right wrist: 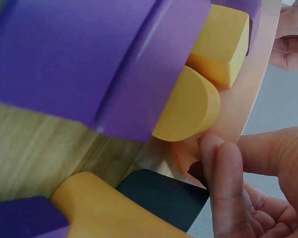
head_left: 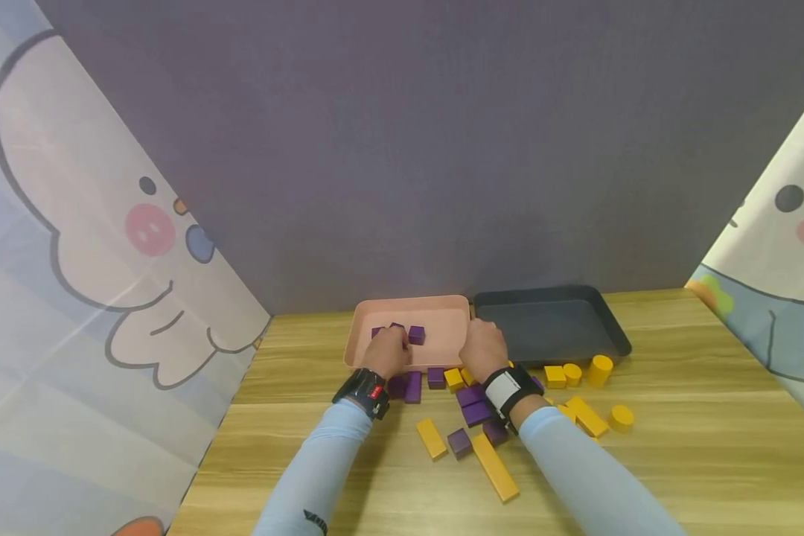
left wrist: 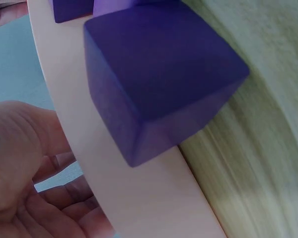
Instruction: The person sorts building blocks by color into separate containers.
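Note:
My left hand [head_left: 387,351] reaches over the front wall of the pink tray [head_left: 442,304], fingers bent. A purple bit shows beside its fingertips; whether they hold it is hidden. In the left wrist view, the tray wall covers the ends of the left fingers [left wrist: 64,198]. Farther back in the tray is a purple cube [head_left: 416,335], with other purple blocks partly behind the hand. My right hand [head_left: 485,348] is at the pink tray's front right corner, beside the dark tray [head_left: 549,296]. Its thumb and finger [right wrist: 227,173] pinch the corner in the right wrist view.
Purple blocks [head_left: 477,413] and yellow blocks [head_left: 496,467] lie before the trays, several under the right forearm. Purple rectangular block [head_left: 412,388] and yellow cube [head_left: 453,380] stand close to the pink tray. Yellow cylinders [head_left: 600,370] stand at the right. A grey wall [head_left: 409,149] rises behind.

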`<action>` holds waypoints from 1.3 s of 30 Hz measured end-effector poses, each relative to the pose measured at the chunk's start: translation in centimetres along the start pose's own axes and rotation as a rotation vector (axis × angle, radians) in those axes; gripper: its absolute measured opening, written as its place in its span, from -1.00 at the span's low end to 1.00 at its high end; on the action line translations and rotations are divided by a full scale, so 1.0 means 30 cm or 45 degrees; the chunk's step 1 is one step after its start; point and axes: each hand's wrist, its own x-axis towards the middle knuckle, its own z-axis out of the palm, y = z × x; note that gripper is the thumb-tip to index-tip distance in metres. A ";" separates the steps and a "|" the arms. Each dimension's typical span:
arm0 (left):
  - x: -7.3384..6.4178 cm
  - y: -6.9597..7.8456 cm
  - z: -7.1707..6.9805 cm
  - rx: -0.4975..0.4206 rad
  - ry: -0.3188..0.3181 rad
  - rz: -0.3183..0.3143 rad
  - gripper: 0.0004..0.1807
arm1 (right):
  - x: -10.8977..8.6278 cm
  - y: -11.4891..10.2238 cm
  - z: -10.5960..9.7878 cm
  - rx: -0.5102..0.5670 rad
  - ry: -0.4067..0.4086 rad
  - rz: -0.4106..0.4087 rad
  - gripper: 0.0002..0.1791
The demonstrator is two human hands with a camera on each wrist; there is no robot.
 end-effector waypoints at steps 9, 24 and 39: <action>0.008 -0.010 0.010 0.017 -0.015 0.003 -0.95 | 0.001 0.000 0.003 0.006 -0.003 0.001 -0.81; -0.086 0.017 -0.060 -0.080 0.155 0.060 -0.78 | -0.001 0.002 0.003 0.004 0.003 -0.019 -0.81; -0.281 0.067 -0.071 0.025 0.141 0.183 -0.29 | -0.009 0.008 -0.005 -0.007 0.008 -0.040 -0.81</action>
